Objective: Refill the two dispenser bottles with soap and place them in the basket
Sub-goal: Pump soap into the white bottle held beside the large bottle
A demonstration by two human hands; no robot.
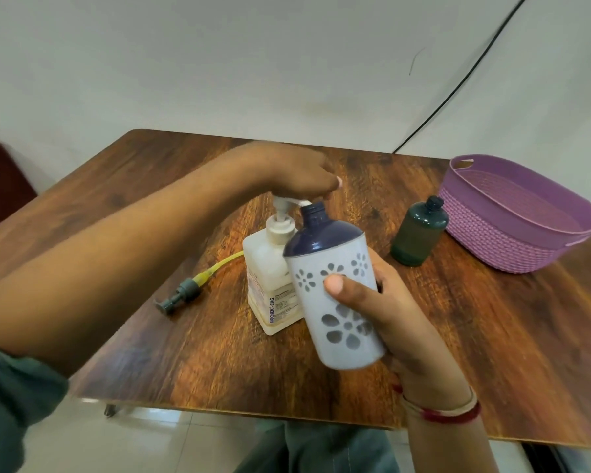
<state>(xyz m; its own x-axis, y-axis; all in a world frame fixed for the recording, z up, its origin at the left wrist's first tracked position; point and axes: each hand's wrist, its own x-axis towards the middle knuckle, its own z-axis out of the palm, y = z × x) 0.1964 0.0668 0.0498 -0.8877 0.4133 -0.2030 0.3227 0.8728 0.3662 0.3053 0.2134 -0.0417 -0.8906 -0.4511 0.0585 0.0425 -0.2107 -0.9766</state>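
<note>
Bottle (316,312) gripped tilted by right hand (406,322); left hand (287,172) presses pump (282,208), finger curl unclear. Risk: bottle drifts off pump, spill on counter (185,353).

Uncapped flowered bottle (338,295) tilted at soap bottle (270,278), green bottle (418,232) beside basket (512,247)

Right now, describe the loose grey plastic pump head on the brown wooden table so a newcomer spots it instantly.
On the brown wooden table, look just left of the white square soap pump bottle standing mid-table. The grey plastic pump head lies on its side there; its yellow dip tube, trailing toward that bottle, sets it apart.
</note>
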